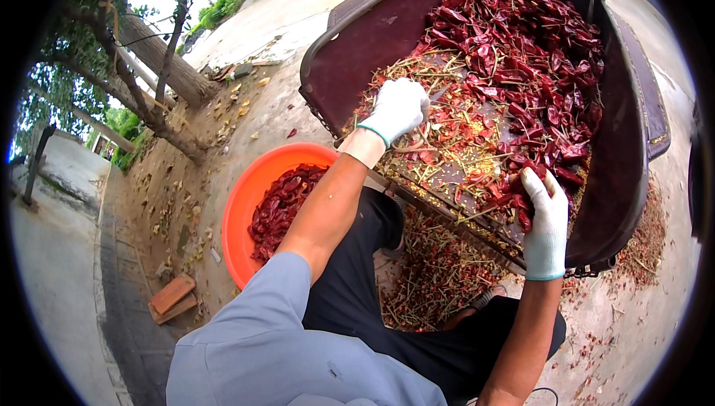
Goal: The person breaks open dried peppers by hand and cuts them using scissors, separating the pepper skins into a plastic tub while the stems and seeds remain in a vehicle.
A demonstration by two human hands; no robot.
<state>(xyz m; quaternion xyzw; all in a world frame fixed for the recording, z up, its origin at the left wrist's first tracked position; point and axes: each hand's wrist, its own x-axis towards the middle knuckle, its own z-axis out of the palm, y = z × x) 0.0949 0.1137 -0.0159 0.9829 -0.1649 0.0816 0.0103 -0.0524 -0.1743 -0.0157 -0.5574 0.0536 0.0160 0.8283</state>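
My left hand (398, 112), in a white knit glove, is closed in a fist over the stem litter in the tipper bed. A small grey pointed tip shows beside its knuckles; what the fist holds is mostly hidden. Near the bed's front edge, my right hand (545, 216), gloved too, has its thumb and fingers closed on dried red chili peppers (523, 212). Beyond it lies a big heap of dried chilies (514, 48). Between the hands, loose stems, yellow seeds (477, 141) and broken skins cover the bed floor.
The maroon metal bed (357, 41) has raised walls and a chain at its edge. An orange basin (237, 220) with dried chilies stands at my left. Stem litter (432, 279) lies between my feet. Bricks (173, 298) and trees (160, 56) are at far left.
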